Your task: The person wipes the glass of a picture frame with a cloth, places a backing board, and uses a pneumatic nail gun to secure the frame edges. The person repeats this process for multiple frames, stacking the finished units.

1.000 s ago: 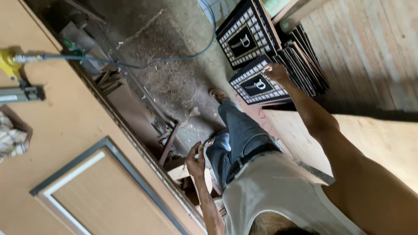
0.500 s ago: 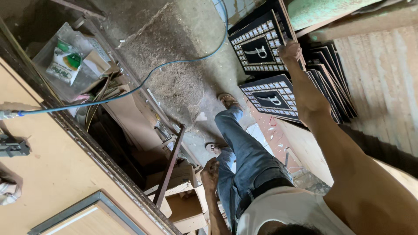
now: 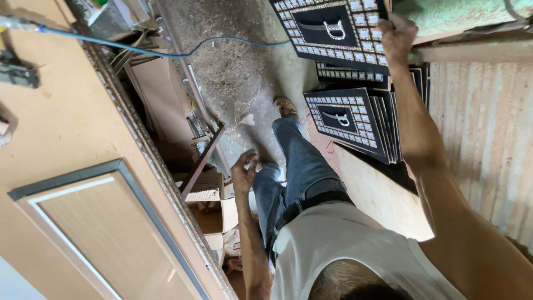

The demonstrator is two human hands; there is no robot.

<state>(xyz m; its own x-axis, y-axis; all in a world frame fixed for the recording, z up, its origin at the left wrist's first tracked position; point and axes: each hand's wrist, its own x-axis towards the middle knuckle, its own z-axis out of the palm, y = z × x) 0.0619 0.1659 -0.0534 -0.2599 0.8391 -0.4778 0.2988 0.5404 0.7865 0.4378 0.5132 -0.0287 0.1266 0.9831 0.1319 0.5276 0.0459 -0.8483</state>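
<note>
my right hand is up at one o'clock, fingers curled tight around the edge of a black decorated panel. more such panels lean stacked just below it. my left hand hangs loose and empty near my jeans, beside the worktop at nine o'clock.

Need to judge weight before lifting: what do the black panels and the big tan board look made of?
Black panels: rigid flat boards, matte black, glittery inlaid tile border, possibly wood composite. The right hand grips one. Tan board: smooth laminated wood or plywood, light woodgrain inset.
</note>
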